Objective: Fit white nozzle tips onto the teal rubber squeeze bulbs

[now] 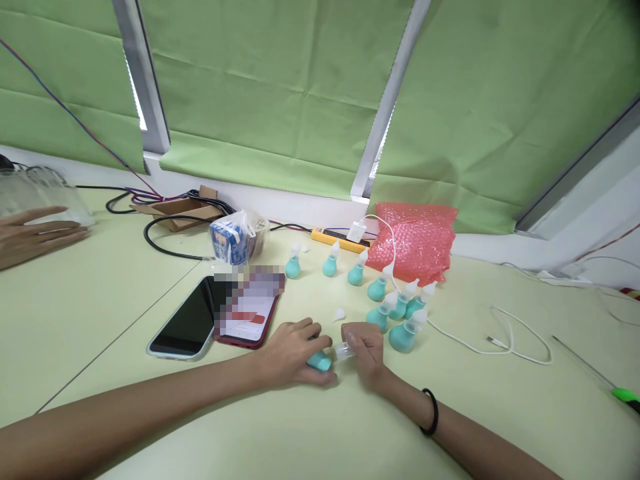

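Note:
My left hand (pixel 294 353) is wrapped around a teal rubber bulb (pixel 320 361), whose open end points right. Close beside it, my right hand (pixel 369 348) is closed on a clear plastic nozzle piece (pixel 343 351), its end facing the bulb; a small gap seems to lie between them. Beyond my hands stand several nasal aspirators with teal bulbs and clear tips, including a near one (pixel 403 337) and a far one (pixel 293 267). A loose white tip (pixel 339 315) lies on the table just past my hands.
Two phones, one black-screened (pixel 185 317) and one lit (pixel 250 310), lie to the left. Behind are a wrapped tissue pack (pixel 229 241), a yellow power strip (pixel 327 237) and red bubble wrap (pixel 415 240). A white cable (pixel 465 340) and screwdriver (pixel 585 363) lie right. Another person's hand (pixel 40 233) rests far left.

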### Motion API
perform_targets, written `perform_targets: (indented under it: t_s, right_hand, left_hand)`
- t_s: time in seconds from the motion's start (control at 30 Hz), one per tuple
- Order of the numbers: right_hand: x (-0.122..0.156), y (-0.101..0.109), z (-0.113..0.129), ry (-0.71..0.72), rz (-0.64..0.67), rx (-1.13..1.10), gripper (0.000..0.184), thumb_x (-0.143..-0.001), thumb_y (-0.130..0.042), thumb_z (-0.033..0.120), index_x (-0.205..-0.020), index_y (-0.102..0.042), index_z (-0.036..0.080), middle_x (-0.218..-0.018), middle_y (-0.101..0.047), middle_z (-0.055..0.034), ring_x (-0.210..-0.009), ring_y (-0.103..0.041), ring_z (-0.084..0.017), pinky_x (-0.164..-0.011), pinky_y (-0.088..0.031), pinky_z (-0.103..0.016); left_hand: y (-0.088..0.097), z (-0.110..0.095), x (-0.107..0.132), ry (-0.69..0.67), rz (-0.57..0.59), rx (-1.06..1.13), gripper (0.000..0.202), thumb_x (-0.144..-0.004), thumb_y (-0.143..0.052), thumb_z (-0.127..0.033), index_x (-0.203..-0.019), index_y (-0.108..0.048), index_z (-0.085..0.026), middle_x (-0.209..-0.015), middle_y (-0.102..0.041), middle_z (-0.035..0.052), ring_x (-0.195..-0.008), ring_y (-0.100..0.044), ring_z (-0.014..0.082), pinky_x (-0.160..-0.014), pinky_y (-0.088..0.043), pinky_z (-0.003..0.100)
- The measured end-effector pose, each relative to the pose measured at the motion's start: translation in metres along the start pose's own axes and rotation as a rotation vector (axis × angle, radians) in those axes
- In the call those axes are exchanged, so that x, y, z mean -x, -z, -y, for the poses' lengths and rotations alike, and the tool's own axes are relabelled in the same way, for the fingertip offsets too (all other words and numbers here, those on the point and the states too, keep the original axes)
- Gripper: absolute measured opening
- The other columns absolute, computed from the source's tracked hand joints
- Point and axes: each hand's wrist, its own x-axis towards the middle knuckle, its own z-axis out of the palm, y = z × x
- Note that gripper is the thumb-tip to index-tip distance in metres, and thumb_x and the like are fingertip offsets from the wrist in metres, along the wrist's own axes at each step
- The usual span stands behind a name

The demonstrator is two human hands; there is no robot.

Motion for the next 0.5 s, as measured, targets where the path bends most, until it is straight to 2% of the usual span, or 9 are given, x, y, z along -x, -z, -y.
perform_targets:
  t_s: [0.07,0.2,0.3,0.4,0.5]
  right_hand:
    - [0.0008,-0.0005,-0.0017,0.011,-0.016,0.015,0.046,-0.082,-0.029,0.044,-0.045,-0.019,0.019,-0.044,-0.019,0.003,-0.041,-0.021,-0.01,-0.046,-0.015,-0.028]
    - [0.0007,-0.001,-0.0021,0.023,-0.04,0.056,0.045,-0.084,-0.024,0.044,-0.046,-0.018,0.02,-0.044,-0.018,0.0033,-0.041,-0.019,-0.01,-0.045,-0.014,-0.028]
    - [0.0,-0.001,-0.0005,0.053,-0.028,0.091,0.044,-0.084,-0.026,0.043,-0.046,-0.019,0.02,-0.044,-0.019,0.0034,-0.041,-0.019,-0.01,-0.045,-0.015,-0.028]
    - [-0.0003,-0.0016,0.001,0.09,0.002,0.132,0.043,-0.083,-0.031,0.039,-0.046,-0.021,0.02,-0.043,-0.021,0.0035,-0.041,-0.02,-0.01,-0.046,-0.015,-0.028]
    - [-0.0003,-0.0026,0.002,0.123,0.021,0.178,0.041,-0.083,-0.033,0.034,-0.046,-0.021,0.019,-0.043,-0.021,0.0038,-0.041,-0.02,-0.009,-0.047,-0.015,-0.028]
  left_hand:
    - [-0.0001,0.0001,0.0014,0.078,-0.049,0.106,0.028,-0.068,-0.053,-0.044,-0.076,-0.052,-0.018,-0.064,-0.05,0.001,-0.058,-0.047,0.0145,-0.05,-0.033,0.023]
    - [0.0018,-0.0044,0.0002,0.25,-0.068,0.244,0.033,-0.057,-0.061,-0.04,-0.078,-0.046,-0.018,-0.064,-0.051,-0.0025,-0.053,-0.048,0.0123,-0.047,-0.032,0.021]
    - [0.0028,-0.0083,-0.001,0.223,-0.058,0.195,0.021,-0.06,-0.056,-0.027,-0.078,-0.048,-0.018,-0.068,-0.054,-0.0008,-0.056,-0.051,0.0141,-0.048,-0.033,0.022]
    - [0.0029,-0.0093,-0.0005,0.169,-0.029,0.164,0.005,-0.065,-0.049,-0.02,-0.069,-0.051,-0.017,-0.062,-0.054,0.0009,-0.053,-0.051,0.0141,-0.047,-0.031,0.022]
    - [0.003,-0.0089,0.0007,0.155,0.008,0.134,0.009,-0.065,-0.048,-0.02,-0.057,-0.049,-0.016,-0.055,-0.052,0.0011,-0.048,-0.049,0.0135,-0.044,-0.026,0.022]
